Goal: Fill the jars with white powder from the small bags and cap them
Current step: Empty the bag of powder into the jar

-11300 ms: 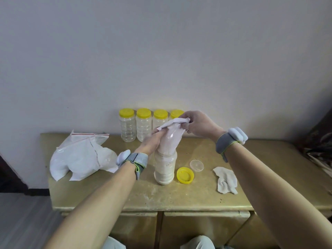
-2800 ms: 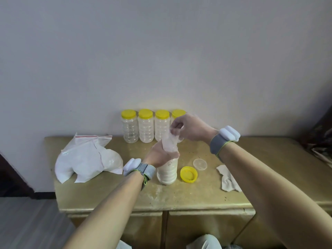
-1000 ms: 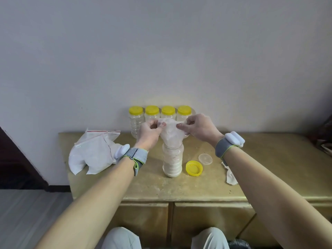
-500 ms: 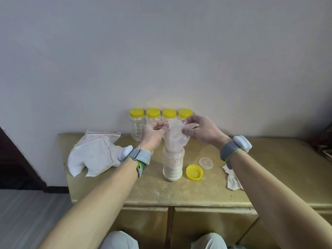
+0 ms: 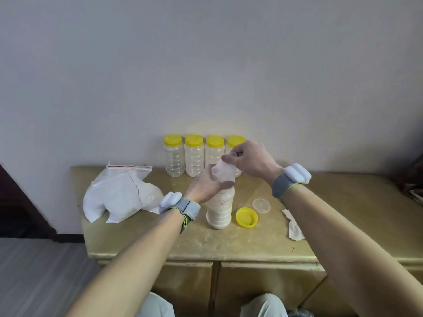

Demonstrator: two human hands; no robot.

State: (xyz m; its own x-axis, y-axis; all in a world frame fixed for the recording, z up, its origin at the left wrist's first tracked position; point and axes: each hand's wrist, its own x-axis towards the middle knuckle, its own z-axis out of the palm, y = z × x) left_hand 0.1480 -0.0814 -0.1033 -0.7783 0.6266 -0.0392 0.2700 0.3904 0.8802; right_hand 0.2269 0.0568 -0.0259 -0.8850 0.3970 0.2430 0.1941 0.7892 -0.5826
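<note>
Open jar [image 5: 219,209]: upright at mid-table [image 5: 343,202], nearly full of white powder, its mouth hidden by fingers.
Small bag [image 5: 223,175]: crumpled, translucent, upended over the jar's mouth.
Left hand [image 5: 206,186]: curled round the bag's neck at the jar's top.
Right hand [image 5: 249,160]: pinches the bag's upper end.
Yellow lid [image 5: 246,217]: upturned just right of the jar, a clear disc [image 5: 261,205] beside it.
Capped jars [image 5: 194,156]: four along the wall, the rightmost partly behind the right hand.
Large bag [image 5: 119,195]: lies left, holding powder.
White rag [image 5: 294,227]: right, partly behind the forearm.
</note>
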